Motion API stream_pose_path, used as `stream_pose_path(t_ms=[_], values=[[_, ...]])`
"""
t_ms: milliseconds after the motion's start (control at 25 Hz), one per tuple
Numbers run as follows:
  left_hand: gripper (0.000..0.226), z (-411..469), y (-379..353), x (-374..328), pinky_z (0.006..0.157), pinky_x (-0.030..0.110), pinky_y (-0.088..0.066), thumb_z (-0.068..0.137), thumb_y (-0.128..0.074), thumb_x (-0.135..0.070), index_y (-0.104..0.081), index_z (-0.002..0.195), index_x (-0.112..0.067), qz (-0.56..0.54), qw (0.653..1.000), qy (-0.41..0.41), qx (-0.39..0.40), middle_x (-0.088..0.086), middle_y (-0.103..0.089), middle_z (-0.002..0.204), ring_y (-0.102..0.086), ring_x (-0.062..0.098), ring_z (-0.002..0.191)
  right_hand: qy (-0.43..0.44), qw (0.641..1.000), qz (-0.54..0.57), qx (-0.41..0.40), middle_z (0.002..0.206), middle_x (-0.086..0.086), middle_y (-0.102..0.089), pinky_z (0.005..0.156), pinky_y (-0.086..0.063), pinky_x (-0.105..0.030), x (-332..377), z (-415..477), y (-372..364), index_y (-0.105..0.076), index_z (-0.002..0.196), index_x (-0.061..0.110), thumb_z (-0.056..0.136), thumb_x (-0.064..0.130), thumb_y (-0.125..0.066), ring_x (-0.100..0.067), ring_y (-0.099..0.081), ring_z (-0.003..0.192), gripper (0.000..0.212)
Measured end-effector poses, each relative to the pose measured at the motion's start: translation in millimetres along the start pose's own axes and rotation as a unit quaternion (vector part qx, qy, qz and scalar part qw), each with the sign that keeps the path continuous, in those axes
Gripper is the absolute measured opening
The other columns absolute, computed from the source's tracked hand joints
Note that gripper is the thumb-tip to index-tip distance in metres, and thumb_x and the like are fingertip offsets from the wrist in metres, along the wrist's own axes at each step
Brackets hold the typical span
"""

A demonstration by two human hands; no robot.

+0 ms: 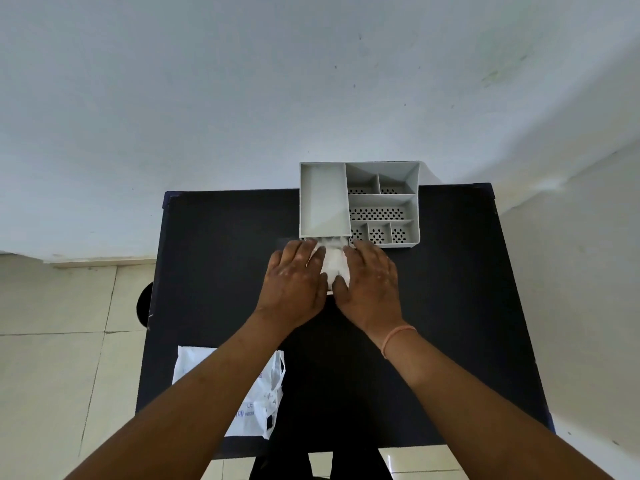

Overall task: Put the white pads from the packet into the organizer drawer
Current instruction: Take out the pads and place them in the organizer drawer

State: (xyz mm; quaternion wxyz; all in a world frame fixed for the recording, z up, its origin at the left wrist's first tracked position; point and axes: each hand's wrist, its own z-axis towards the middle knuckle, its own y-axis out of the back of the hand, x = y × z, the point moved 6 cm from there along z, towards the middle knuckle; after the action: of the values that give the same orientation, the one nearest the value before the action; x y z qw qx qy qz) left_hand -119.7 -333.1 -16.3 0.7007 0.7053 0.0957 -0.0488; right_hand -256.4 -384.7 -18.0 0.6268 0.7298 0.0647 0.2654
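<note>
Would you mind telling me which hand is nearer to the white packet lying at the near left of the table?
Left. The left hand is at the drawer with the white pads, its forearm passing over the packet; the right hand lies further right, clear of it.

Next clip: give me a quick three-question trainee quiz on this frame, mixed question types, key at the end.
1. True or false: the packet lies on the table nearer the person than the organizer.
2. Multiple choice: where are the white pads? A) in the organizer's long top compartment; B) between both hands, just in front of the organizer; C) inside the packet.
3. Which wrist wears the pink band?

Key:
1. True; the left forearm crosses over part of it.
2. B; the left hand and right hand press on the pads from either side, at the drawer end below the organizer's front edge.
3. The right wrist.
</note>
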Motion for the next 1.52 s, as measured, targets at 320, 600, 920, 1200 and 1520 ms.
stream_pose_path(t_ms=[320,600,920,1200,1520], values=[[0.056,-3.9,-17.3,2.6,0.120,0.055,-0.041,0.094,-0.060,-0.031,-0.065,0.142,-0.003,0.051,0.995,-0.071,0.048,0.023,-0.061,0.150,-0.057,0.041,0.140,0.141,0.979,-0.107,0.104,0.166,-0.008,-0.038,0.126,-0.009,-0.062,3.7,6.0,-23.1,-0.048,0.152,0.018,0.090,0.055,-0.047,-0.028,-0.011,0.161,0.072],[0.047,-11.1,-37.6,1.2,0.129,0.064,-0.021,0.089,-0.064,-0.037,-0.075,0.127,-0.011,0.120,0.974,-0.104,0.159,0.012,-0.079,0.123,-0.044,0.045,0.150,0.144,0.968,-0.137,0.151,0.169,-0.011,-0.031,0.126,-0.010,-0.061,9.7,-2.4,-32.8,-0.044,0.155,0.009,0.100,0.019,-0.045,-0.031,0.000,0.161,0.056],[0.046,-29.0,-25.0,5.6,0.098,0.050,-0.056,0.075,-0.077,-0.025,-0.075,0.120,-0.014,0.039,0.992,-0.060,0.106,0.012,-0.073,0.117,-0.067,0.035,0.112,0.123,0.975,-0.129,0.130,0.160,-0.013,-0.046,0.124,-0.019,-0.064,12.0,-29.0,-45.9,-0.055,0.146,0.007,0.096,0.017,-0.049,-0.033,-0.014,0.160,0.052],[0.006,-29.8,-34.9,-6.0,0.062,0.037,-0.056,0.074,-0.080,-0.016,-0.075,0.078,-0.017,0.011,0.991,-0.054,0.120,0.005,-0.069,0.072,-0.069,0.026,0.064,0.097,0.995,0.030,0.014,0.142,-0.009,-0.059,0.122,-0.031,-0.052,19.0,-16.2,-17.9,-0.064,0.129,0.013,0.075,0.018,-0.058,-0.031,-0.049,0.139,0.055],[0.029,-27.8,-36.3,-14.1,0.075,0.037,-0.058,0.098,-0.060,-0.030,-0.071,0.123,-0.020,0.033,0.981,-0.008,0.193,0.003,-0.072,0.119,-0.076,0.028,0.092,0.091,0.957,-0.123,0.246,0.175,-0.012,0.003,0.122,0.002,-0.070,23.8,28.1,-46.1,-0.012,0.163,0.036,0.095,0.036,-0.056,-0.030,0.002,0.161,0.082]])
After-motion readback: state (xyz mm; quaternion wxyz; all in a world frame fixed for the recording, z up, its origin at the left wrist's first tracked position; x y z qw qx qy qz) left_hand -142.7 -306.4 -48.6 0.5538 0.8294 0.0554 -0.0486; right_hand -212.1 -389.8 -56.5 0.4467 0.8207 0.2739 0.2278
